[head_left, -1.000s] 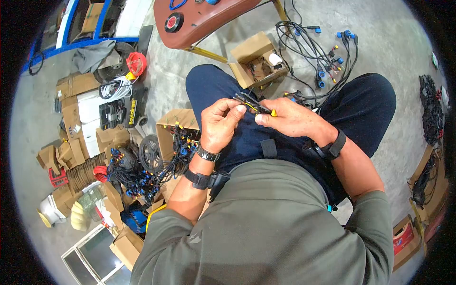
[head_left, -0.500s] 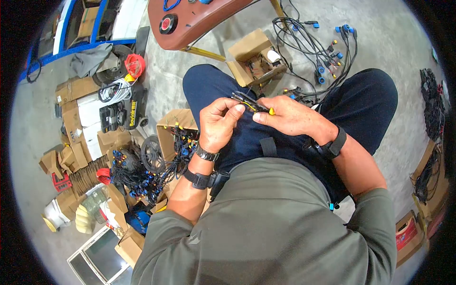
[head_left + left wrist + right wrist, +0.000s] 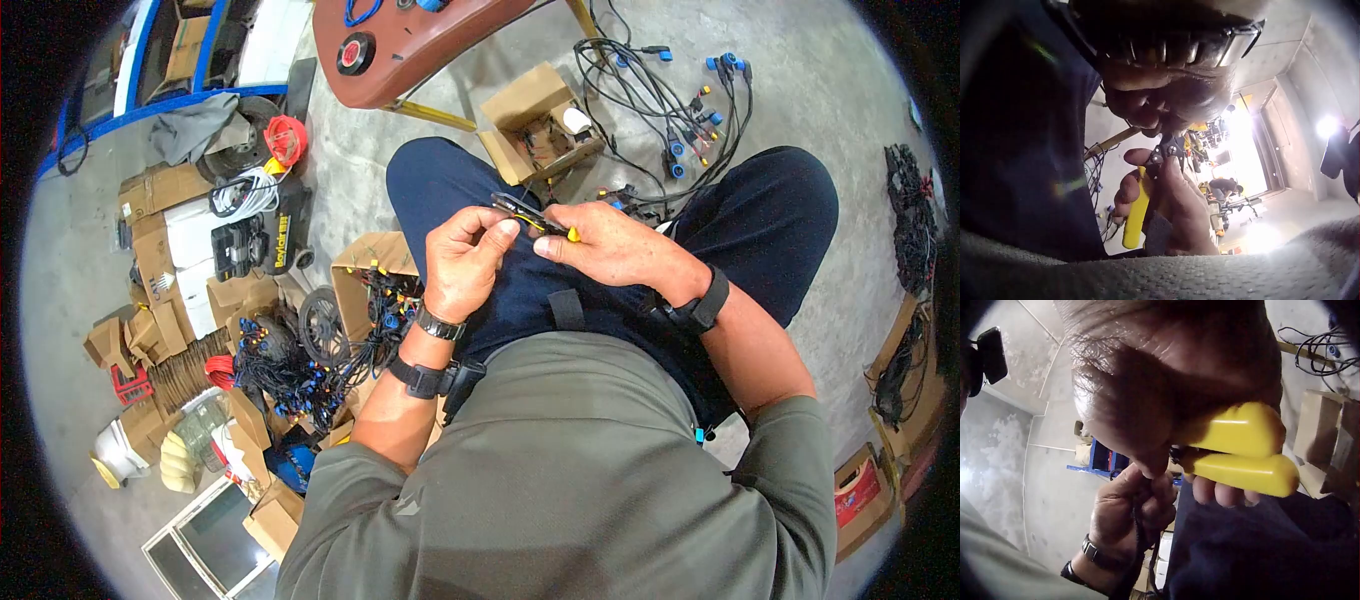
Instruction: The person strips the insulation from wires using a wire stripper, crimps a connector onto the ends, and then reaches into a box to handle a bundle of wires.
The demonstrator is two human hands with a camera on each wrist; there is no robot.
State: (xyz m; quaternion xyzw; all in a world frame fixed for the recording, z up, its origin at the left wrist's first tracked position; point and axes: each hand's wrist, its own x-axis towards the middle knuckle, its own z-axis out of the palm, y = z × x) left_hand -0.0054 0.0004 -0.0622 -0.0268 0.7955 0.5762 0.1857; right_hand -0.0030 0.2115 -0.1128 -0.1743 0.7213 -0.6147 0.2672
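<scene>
Above the lap, the right hand [image 3: 618, 245] grips a hand tool with a dark metal head [image 3: 520, 208]. Its two yellow handles [image 3: 1241, 475] lie in the palm in the right wrist view, held close together. The left hand [image 3: 465, 262] pinches something small between thumb and fingertips right at the tool's head; the piece is mostly hidden by the fingers. Dark cable [image 3: 1138, 540] hangs below the left hand in the right wrist view. The left wrist view shows the metal head [image 3: 1169, 152] touching or very near the left fingertips.
An open cardboard box [image 3: 530, 100] stands beyond the knees, with black cables [image 3: 650, 90] with blue connectors to its right. A brown-red table [image 3: 410, 50] is at the top. Boxes, a cable heap [image 3: 285, 370] and a red helmet [image 3: 286, 140] lie on the left.
The head view has shifted slightly. Both hands stay together in nearly the same place, and the tool's head looks turned a little between them.
</scene>
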